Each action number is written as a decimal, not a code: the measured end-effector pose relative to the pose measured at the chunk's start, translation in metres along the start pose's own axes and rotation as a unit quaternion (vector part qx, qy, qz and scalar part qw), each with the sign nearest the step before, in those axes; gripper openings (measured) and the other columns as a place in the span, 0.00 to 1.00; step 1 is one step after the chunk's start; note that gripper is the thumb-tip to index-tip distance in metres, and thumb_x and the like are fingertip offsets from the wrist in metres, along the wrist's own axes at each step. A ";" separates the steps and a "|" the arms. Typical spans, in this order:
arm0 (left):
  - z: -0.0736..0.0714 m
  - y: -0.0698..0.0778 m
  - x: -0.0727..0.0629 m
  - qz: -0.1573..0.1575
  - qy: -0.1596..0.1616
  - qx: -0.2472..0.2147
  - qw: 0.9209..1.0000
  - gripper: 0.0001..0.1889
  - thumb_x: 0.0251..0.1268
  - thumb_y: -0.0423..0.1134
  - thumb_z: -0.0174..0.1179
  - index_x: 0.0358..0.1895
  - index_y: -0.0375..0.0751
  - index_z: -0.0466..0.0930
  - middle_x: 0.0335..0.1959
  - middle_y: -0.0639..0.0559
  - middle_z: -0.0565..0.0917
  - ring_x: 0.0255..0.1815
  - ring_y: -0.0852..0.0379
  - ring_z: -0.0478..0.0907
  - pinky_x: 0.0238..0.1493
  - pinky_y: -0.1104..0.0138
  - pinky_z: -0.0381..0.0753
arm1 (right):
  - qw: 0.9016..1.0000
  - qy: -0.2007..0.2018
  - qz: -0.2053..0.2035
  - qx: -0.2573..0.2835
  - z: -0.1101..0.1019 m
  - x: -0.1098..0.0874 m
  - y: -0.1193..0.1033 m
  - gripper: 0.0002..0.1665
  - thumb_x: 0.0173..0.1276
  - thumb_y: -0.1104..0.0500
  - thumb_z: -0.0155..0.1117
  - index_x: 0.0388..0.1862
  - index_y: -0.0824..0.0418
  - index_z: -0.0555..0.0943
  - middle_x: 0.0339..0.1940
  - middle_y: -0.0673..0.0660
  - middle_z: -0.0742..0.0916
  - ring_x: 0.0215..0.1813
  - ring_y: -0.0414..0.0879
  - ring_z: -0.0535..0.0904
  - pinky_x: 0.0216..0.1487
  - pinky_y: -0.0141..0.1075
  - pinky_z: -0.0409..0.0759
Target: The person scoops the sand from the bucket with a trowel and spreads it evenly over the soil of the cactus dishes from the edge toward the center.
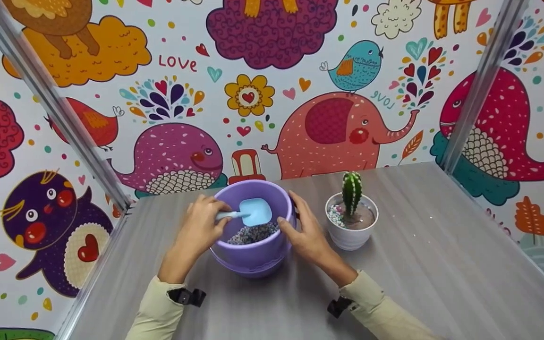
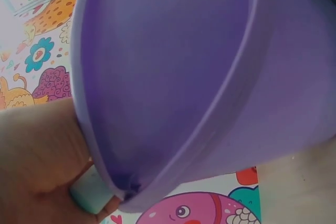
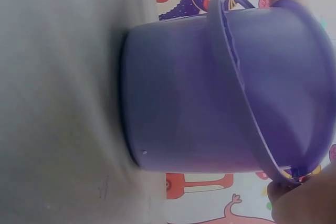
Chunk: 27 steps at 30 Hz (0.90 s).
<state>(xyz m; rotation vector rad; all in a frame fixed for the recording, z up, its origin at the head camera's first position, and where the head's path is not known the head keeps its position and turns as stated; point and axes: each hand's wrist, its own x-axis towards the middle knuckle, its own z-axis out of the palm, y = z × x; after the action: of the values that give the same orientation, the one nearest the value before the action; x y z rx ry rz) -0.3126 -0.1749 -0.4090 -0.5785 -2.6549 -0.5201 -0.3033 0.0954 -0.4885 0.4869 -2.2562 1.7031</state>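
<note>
A purple bucket (image 1: 253, 257) stands on the table, its handle hanging down the near side. Grey gravel-like grains (image 1: 253, 234) lie inside it. My left hand (image 1: 200, 225), at the bucket's left rim, grips the handle of a light blue toy shovel (image 1: 256, 212); the blade is inside the bucket above the grains. With my right hand (image 1: 307, 230) I hold the bucket's right rim, thumb at the front and fingers round the far side. In the left wrist view the bucket wall (image 2: 173, 66) hides the shovel's blade. The right wrist view shows the bucket's side (image 3: 178, 98).
Right of the bucket stands a white pot (image 1: 351, 236) with a green cactus (image 1: 352, 193) and small coloured stones. Small white specks lie on the grey table (image 1: 442, 264) farther right. Printed wall panels (image 1: 262, 123) with metal posts border the table's back and sides.
</note>
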 end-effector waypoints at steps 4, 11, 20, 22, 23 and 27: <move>-0.001 0.002 0.001 -0.013 -0.017 0.001 1.000 0.08 0.61 0.31 0.77 0.43 0.38 0.94 0.43 0.43 0.92 0.48 0.43 0.80 0.54 0.47 0.77 | 1.000 -0.009 0.007 0.009 -0.002 0.000 0.000 0.45 0.79 0.51 0.67 0.89 0.51 0.60 0.86 0.58 0.70 0.83 0.59 0.71 0.79 0.57 0.74; -0.004 0.016 0.006 -0.035 -0.050 0.102 0.993 0.06 0.57 0.29 0.78 0.36 0.37 0.91 0.37 0.42 0.91 0.45 0.41 0.80 0.50 0.48 0.77 | 1.000 -0.019 -0.007 0.024 0.001 -0.002 0.001 0.45 0.81 0.55 0.63 0.90 0.56 0.56 0.89 0.63 0.63 0.88 0.61 0.61 0.84 0.60 0.63; -0.004 0.039 0.018 -0.029 -0.136 0.234 0.962 0.10 0.54 0.24 0.74 0.40 0.36 0.91 0.41 0.37 0.92 0.46 0.37 0.84 0.49 0.46 0.80 | 0.999 -0.018 -0.014 0.029 0.004 -0.004 0.000 0.45 0.81 0.58 0.61 0.90 0.60 0.54 0.90 0.64 0.61 0.90 0.62 0.56 0.87 0.58 0.56; -0.004 0.041 0.019 -0.031 -0.156 0.240 0.958 0.10 0.56 0.24 0.72 0.42 0.37 0.91 0.43 0.37 0.92 0.48 0.37 0.84 0.50 0.45 0.81 | 0.999 -0.019 -0.015 0.028 0.004 -0.004 -0.001 0.45 0.81 0.58 0.61 0.90 0.61 0.54 0.90 0.65 0.61 0.90 0.61 0.56 0.88 0.57 0.55; -0.004 0.042 0.020 -0.032 -0.163 0.240 0.956 0.10 0.57 0.24 0.72 0.42 0.37 0.91 0.43 0.37 0.92 0.48 0.36 0.84 0.50 0.45 0.81 | 0.999 -0.017 -0.016 0.026 0.004 -0.004 -0.001 0.45 0.80 0.58 0.61 0.90 0.61 0.55 0.90 0.65 0.61 0.90 0.62 0.56 0.88 0.58 0.55; 0.000 0.044 0.022 -0.047 -0.184 0.217 0.957 0.09 0.58 0.23 0.68 0.41 0.36 0.90 0.43 0.36 0.91 0.47 0.34 0.86 0.53 0.44 0.81 | 1.000 -0.013 -0.016 0.021 0.005 -0.004 0.000 0.45 0.81 0.57 0.61 0.90 0.62 0.55 0.90 0.65 0.61 0.90 0.63 0.56 0.88 0.60 0.53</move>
<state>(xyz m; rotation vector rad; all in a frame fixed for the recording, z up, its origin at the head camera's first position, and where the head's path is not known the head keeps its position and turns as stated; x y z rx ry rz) -0.3111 -0.1307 -0.3880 -0.4458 -3.0226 0.1754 -0.2999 0.0906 -0.4917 0.5543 -2.2220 1.7399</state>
